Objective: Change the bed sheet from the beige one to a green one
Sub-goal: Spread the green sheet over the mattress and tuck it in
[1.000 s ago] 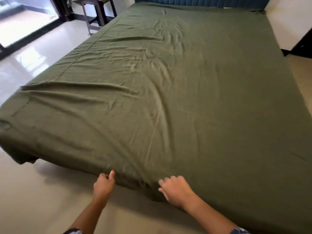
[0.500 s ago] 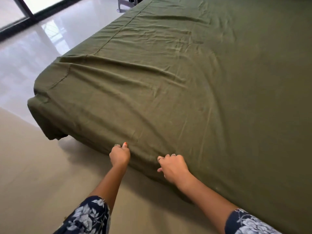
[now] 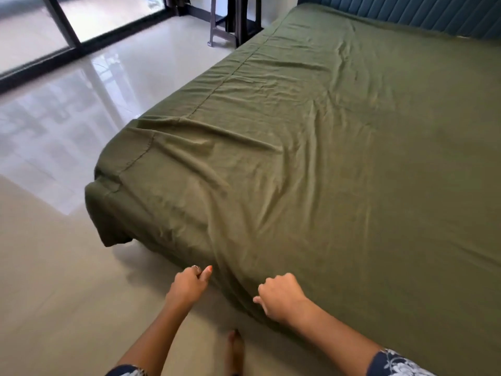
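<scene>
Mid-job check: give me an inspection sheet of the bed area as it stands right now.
Surface: bed fully covered; its near left corner hangs loose over the floor.
Job's things: green sheet spread across the whole bed, with wrinkles running toward the near left corner; beige sheet not in view.
Clutter: nothing seen on the sheet.
Grippers: left hand and right hand both grip the sheet's near edge, fingers curled.
Cables: nothing seen.
Surroundings: glossy tiled floor; glass door at far left; dark stool beside the bed's far corner; blue padded headboard; a bare foot on the floor.
</scene>
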